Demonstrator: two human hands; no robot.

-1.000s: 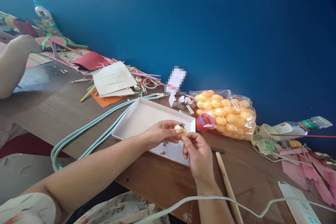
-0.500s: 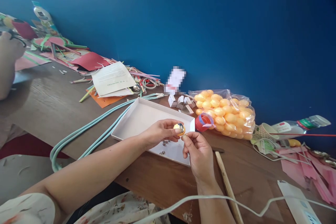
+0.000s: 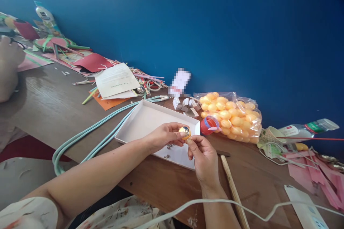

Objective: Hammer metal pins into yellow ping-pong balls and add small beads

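Between the thumb and fingers of my left hand point(image 3: 166, 136) is a small yellow ball point(image 3: 184, 134) with a shiny silver patch on top. My right hand point(image 3: 202, 155) is closed in a pinch at the ball's lower right side; whatever its fingertips hold is too small to make out. Both hands are over the near right part of a shallow white box lid point(image 3: 150, 116). Several tiny silver beads point(image 3: 167, 156) lie in the lid, partly hidden by my left hand.
A clear bag of orange-yellow balls point(image 3: 231, 116) lies by the blue wall, beside a red ring-shaped roll point(image 3: 208, 125). Pale green cords point(image 3: 88, 132) loop left of the lid. A wooden handle point(image 3: 232, 186) and a white cable point(image 3: 225, 202) are near my right forearm. Another person's hand point(image 3: 10, 57) is far left.
Hardly anything differs around the ball; both my hands keep the same grip. The other person's hand at far left has moved down slightly.
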